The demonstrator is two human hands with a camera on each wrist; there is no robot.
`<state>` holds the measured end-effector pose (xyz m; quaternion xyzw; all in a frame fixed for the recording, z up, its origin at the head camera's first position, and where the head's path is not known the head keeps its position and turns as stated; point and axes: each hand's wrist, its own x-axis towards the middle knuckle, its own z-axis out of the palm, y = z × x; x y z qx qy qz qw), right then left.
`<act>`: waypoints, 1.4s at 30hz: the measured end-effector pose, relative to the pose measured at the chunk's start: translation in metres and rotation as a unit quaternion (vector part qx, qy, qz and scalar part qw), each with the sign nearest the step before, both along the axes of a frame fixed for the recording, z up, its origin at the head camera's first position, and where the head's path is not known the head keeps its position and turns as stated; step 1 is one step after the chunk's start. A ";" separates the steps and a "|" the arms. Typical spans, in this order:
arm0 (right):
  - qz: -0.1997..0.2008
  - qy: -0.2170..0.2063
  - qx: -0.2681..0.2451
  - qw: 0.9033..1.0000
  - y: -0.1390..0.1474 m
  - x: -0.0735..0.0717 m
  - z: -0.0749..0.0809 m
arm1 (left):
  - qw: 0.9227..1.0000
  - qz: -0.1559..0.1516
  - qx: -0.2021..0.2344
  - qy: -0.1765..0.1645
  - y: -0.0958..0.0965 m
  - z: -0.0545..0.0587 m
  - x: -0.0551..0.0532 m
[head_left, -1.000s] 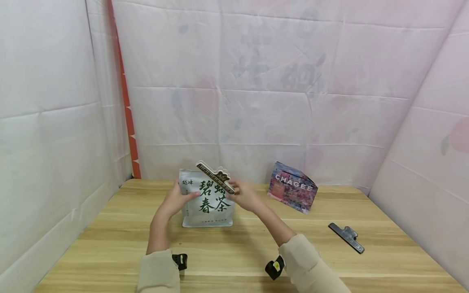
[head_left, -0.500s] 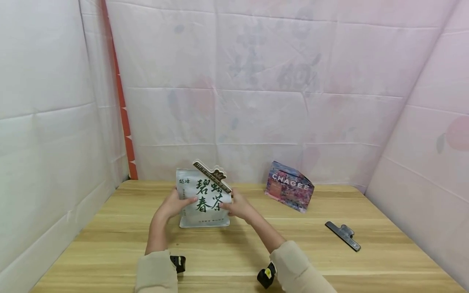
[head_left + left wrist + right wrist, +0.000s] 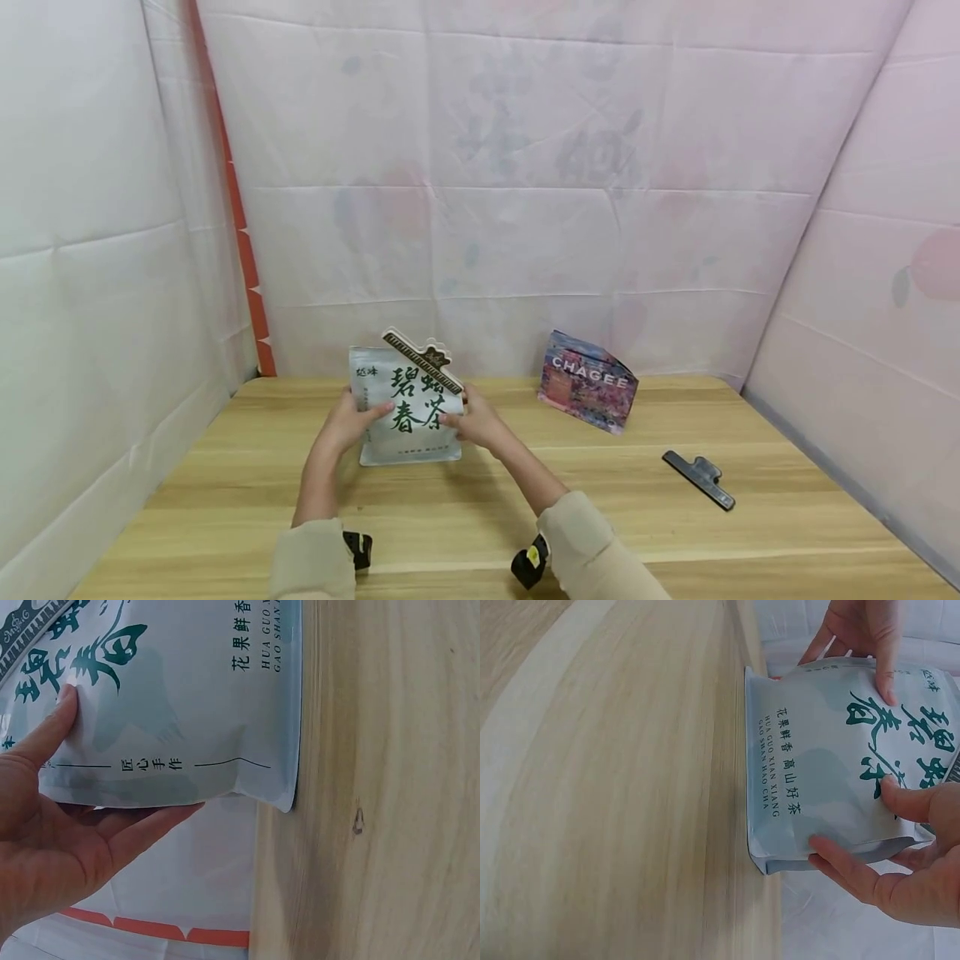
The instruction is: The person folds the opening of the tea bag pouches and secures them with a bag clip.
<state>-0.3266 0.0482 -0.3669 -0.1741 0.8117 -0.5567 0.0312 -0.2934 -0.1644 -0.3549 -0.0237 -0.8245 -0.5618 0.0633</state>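
Observation:
A pale green-white tea bag (image 3: pixel 408 446) with dark green lettering stands upright on the table, its face toward me. My left hand (image 3: pixel 347 423) grips its left side, thumb on the front and fingers behind, as the left wrist view also shows. On the right side my right hand (image 3: pixel 480 419) holds the bag the same way, thumb on the front. A brown-and-cream clip (image 3: pixel 423 360) with a toothed-pattern bar sits slantwise across the bag's top right corner. In the right wrist view both hands are on the bag (image 3: pixel 817 757), at opposite edges.
To the right at the back stands a pink and blue CHAGEE bag (image 3: pixel 588 383), its top sloping. A dark grey clip (image 3: pixel 699 481) lies on the wooden table (image 3: pixel 420 533) at the right. White printed cloth (image 3: pixel 517 250) hangs behind and at both sides.
My right hand has let go of the brown clip and shifted down onto the bag's right side. The clip stays on the corner. My view has turned slightly, shifting everything left.

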 end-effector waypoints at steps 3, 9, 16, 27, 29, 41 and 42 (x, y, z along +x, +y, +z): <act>0.004 -0.003 -0.003 1.000 0.001 0.000 -0.001 | 1.000 0.010 -0.015 -0.001 0.001 0.001 0.001; 0.022 0.031 0.033 0.999 0.010 0.002 0.002 | 0.995 0.042 -0.086 -0.017 0.000 0.009 0.006; 0.001 0.052 0.059 0.997 0.041 0.006 0.015 | 0.989 0.111 -0.097 0.009 0.007 0.035 0.014; -0.082 0.097 0.104 0.986 0.136 0.007 0.046 | 0.932 0.295 -0.041 0.206 0.058 0.069 0.033; -0.104 0.104 0.104 0.984 0.152 0.003 0.048 | 0.926 0.292 -0.022 0.240 0.066 0.072 0.034; -0.224 0.069 0.094 0.968 0.215 -0.030 0.025 | 0.941 0.176 -0.058 0.283 0.134 0.047 0.011; -0.220 0.068 0.091 0.969 0.217 -0.034 0.020 | 0.945 0.167 -0.060 0.277 0.140 0.043 0.008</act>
